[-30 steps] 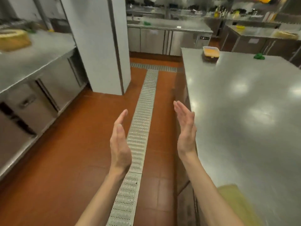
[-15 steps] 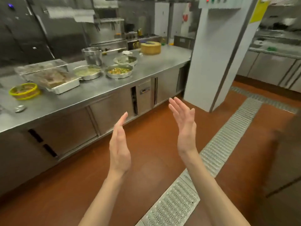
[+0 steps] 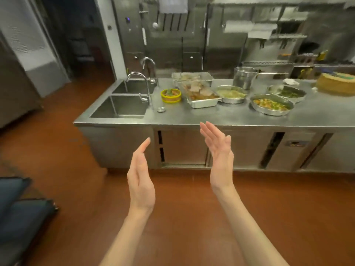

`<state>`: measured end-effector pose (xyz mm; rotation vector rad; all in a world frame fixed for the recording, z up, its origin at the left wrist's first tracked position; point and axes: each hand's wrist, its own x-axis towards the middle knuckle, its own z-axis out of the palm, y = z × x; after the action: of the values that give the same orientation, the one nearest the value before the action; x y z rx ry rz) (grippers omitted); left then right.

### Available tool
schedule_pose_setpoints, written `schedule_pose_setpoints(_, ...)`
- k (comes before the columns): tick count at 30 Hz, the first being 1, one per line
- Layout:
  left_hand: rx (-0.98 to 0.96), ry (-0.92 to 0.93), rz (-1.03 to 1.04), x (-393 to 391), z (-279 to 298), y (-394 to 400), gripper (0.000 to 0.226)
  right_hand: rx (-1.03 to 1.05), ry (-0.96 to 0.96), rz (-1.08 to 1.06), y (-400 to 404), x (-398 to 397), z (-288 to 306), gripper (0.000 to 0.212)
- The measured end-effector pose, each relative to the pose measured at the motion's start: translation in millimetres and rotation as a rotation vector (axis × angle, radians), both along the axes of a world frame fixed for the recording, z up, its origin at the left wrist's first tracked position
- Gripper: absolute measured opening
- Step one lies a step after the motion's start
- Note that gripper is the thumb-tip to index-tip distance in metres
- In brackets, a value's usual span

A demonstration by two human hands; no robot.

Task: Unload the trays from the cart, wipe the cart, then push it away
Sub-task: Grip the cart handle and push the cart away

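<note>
Two rectangular steel trays sit on the steel surface (image 3: pixel 211 118) towards its back edge, right of the sinks: the nearer tray (image 3: pixel 200 95) holds browned food, its long axis running from front-right to back-left, and the farther tray (image 3: pixel 192 77) lies behind it, touching or nearly so, with its long side along the back edge. Just left of the nearer tray stands a small yellow-rimmed bowl (image 3: pixel 171 95); to the right are three round metal pans of food (image 3: pixel 271 104) and a tall steel pot (image 3: pixel 244 77). A double sink (image 3: pixel 123 106) with curved taps fills the surface's left end. Both hands are raised over the red floor (image 3: pixel 57 150), in front of the surface and touching nothing: the left hand (image 3: pixel 141 181) and right hand (image 3: pixel 219 156) have fingers straight and close together, palms facing each other, empty. At the lower left edge, dark blue shelves (image 3: pixel 21 214) are blurred; possibly the cart.
</note>
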<state>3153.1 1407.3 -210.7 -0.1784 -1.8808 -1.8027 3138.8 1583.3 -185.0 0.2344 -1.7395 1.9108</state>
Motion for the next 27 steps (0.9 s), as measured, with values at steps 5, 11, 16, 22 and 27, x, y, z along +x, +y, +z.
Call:
schedule_pose_setpoints(5,-0.023,0.004,0.239,-24.2,11.4,-44.8,0.050,-0.011,0.038,0.250,-54.6,-67.9,7.2,0.068)
schedule_pose_setpoints(11,-0.066,0.039,0.544,-32.5,19.3,-128.2,0.050,-0.011,0.027,0.527,-158.3,-119.7,17.1,0.069)
schedule_pose_setpoints(16,-0.039,0.039,0.717,-33.3,15.3,-202.8,0.051,0.011,0.026,0.683,-245.9,-146.4,21.4,0.089)
schedule_pose_setpoints(22,-0.058,0.047,0.878,-59.6,10.5,-310.7,0.052,0.047,0.014,0.766,-363.8,-195.7,24.8,0.087)
schedule_pose_setpoints(27,-0.041,0.056,0.961,-92.0,21.3,-399.3,0.054,0.078,-0.033,0.819,-461.4,-246.9,25.7,0.068)
